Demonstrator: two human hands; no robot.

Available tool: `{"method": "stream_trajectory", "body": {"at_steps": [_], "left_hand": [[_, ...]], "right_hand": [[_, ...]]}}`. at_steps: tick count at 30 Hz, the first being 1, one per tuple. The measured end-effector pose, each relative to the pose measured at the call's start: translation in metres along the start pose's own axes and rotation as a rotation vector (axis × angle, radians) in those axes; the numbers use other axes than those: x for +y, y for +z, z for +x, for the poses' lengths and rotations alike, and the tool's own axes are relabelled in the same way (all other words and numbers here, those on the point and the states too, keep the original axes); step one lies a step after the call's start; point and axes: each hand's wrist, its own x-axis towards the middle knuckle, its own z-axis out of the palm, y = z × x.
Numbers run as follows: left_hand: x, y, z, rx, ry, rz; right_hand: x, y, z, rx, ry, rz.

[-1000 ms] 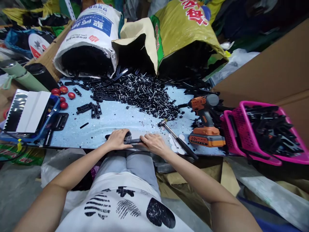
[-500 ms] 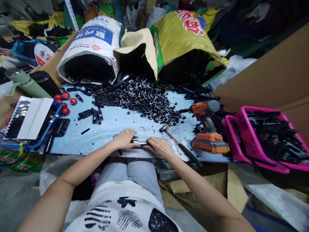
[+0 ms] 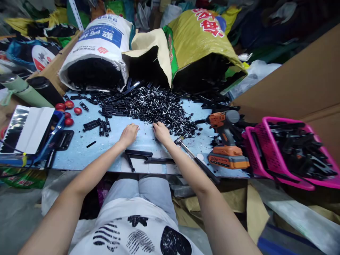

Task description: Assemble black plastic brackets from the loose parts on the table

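My left hand (image 3: 129,134) is over the blue work surface just in front of the pile of black-headed pins (image 3: 159,106). Its fingers are bent together, and whatever may be in them is hidden. At the pile's near edge is my right hand (image 3: 162,133), its fingertips pinched close to the pins; I cannot make out what they hold. Near the table's front edge, below both hands, lies a long black jointed plastic part (image 3: 138,153) with a short leg angled toward me. Its right end passes under my right forearm.
To the right are a hammer (image 3: 195,157), an orange cordless drill (image 3: 225,136) and pink baskets (image 3: 265,152) of black parts. Open sacks (image 3: 98,46) stand behind the pile. Red fruits (image 3: 69,122), a blue tray (image 3: 60,124) and a green bottle (image 3: 29,94) are at left.
Both hands have left the black jointed part at the front edge and moved forward to the pin pile. The part now lies uncovered on the table. The view has shifted slightly.
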Motion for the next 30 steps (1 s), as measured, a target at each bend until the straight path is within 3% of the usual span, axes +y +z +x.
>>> {"method": "stream_trajectory", "body": {"at_steps": [3,6,9,13,16,20,26,28,30], "left_hand": [[-0.011,-0.026,-0.050,0.130,0.028,-0.099],[-0.019,-0.038,-0.090,0.115,0.018,-0.134],[-0.020,-0.036,-0.109,0.068,0.011,-0.105],[-0.015,-0.031,-0.111,0.017,0.049,-0.008],[-0.009,-0.034,-0.108,-0.042,0.077,0.104],[0.005,-0.042,-0.101,-0.154,0.115,0.222],[0.012,-0.036,-0.091,-0.263,0.070,0.240],[0.006,-0.032,-0.095,-0.259,0.058,0.220],[-0.001,-0.028,-0.106,-0.157,0.038,0.185]], "right_hand": [[-0.008,0.002,0.015,-0.058,0.029,0.019],[-0.009,-0.001,0.008,-0.055,0.006,0.058],[-0.008,-0.008,-0.015,-0.009,-0.047,0.190],[-0.010,-0.018,-0.064,0.130,-0.116,0.636],[-0.015,-0.020,-0.097,0.158,-0.113,0.778],[-0.020,-0.018,-0.117,0.164,-0.171,0.696],[-0.024,-0.006,-0.122,0.177,-0.344,0.353],[-0.023,0.002,-0.126,0.174,-0.382,0.329],[-0.020,0.010,-0.131,0.181,-0.400,0.363]]}}
